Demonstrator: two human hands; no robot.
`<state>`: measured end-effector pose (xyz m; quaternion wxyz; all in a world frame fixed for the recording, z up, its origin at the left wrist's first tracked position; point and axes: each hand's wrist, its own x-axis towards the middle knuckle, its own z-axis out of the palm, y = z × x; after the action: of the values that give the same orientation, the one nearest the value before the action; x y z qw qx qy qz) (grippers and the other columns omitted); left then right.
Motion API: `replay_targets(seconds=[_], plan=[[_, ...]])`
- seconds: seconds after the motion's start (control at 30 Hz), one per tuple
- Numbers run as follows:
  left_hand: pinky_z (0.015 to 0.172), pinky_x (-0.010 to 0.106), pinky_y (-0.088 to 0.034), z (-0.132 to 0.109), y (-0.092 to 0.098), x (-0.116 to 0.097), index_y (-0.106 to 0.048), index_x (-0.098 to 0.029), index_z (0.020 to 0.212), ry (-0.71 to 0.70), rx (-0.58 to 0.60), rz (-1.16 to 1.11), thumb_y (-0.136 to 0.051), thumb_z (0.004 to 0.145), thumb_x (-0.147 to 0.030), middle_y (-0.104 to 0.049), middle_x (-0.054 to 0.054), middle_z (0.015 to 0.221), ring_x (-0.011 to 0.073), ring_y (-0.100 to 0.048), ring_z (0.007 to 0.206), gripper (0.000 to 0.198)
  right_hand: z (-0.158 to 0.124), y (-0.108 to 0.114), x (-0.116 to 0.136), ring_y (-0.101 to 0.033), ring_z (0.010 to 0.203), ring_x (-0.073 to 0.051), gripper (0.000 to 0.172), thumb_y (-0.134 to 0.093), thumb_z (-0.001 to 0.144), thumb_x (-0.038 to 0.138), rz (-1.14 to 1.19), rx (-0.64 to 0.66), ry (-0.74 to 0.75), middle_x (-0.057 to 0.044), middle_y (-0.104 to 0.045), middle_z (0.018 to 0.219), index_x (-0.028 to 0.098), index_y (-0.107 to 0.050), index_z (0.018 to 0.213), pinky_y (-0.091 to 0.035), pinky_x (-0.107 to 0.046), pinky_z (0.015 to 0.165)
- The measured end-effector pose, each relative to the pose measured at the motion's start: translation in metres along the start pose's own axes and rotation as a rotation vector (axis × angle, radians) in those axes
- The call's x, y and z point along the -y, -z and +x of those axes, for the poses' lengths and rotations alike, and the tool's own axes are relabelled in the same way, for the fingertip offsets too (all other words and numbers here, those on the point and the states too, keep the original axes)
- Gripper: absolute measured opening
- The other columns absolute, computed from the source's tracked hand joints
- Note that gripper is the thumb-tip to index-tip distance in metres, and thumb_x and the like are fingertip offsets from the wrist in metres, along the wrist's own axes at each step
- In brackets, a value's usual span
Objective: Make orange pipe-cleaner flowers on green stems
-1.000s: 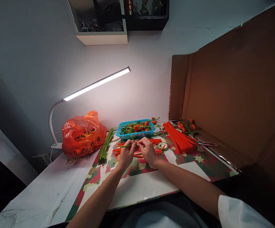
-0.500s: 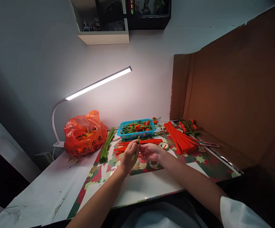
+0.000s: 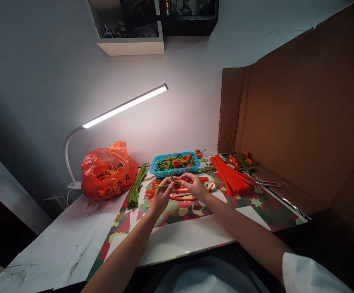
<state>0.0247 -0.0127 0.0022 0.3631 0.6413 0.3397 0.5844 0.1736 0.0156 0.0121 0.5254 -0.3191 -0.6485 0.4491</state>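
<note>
My left hand [image 3: 163, 194] is closed on a small piece made of green pipe cleaners [image 3: 172, 177], whose fuzzy green ends stick out up and to the left. On the other side, my right hand [image 3: 194, 186] pinches at the same piece, its fingertips close to the left ones. A curved orange-red pipe cleaner [image 3: 183, 199] shows just below the hands; whether either hand holds its end, I cannot tell. Behind them lie more orange-red pipe cleaners [image 3: 151, 191], partly covered by the hands. A roll of pale green tape [image 3: 210, 186] rests right of my right hand.
At the back stands a blue basket [image 3: 161, 175] of orange flowers. A green pipe cleaner bundle [image 3: 137, 188] and an orange plastic bag [image 3: 108, 175] lie left. Right are a large orange-red bundle [image 3: 232, 177], more flowers [image 3: 240, 160] and a cardboard wall [image 3: 293, 122]. A lamp [image 3: 124, 107] shines above.
Both hands have shifted slightly, and the green piece is now turned, with ends pointing up and left. My right fingers have closed in on it. A curved orange-red pipe cleaner now shows below.
</note>
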Motion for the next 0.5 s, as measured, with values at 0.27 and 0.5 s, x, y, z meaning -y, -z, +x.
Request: replay_targets(seconds=[0.27,0.5], plan=[[0.075,0.030,-0.052,0.0030,0.0023,0.0016,-0.058,-0.017,0.081,-0.061,-0.054,0.040,-0.066,0.074,-0.034,-0.061,0.006,0.095,0.0170,-0.060,0.085,0.021,-0.0056,0.0005,0.0033,-0.052,0.066,-0.013,0.006,-0.060,0.073,0.019,-0.281,-0.066,0.242,-0.002,-0.058,0.073,0.018,-0.065,0.070,-0.041,-0.025,0.059],[0.073,0.029,-0.052,0.0032,0.0052,0.0064,-0.064,-0.016,0.078,-0.105,-0.090,0.178,-0.067,0.073,-0.033,-0.060,0.007,0.095,0.0188,-0.059,0.088,0.018,-0.0072,-0.0074,-0.0062,-0.050,0.063,-0.013,0.009,-0.056,0.075,0.016,-0.404,-0.081,0.245,-0.001,-0.053,0.070,0.017,-0.056,0.067,-0.039,-0.024,0.058]])
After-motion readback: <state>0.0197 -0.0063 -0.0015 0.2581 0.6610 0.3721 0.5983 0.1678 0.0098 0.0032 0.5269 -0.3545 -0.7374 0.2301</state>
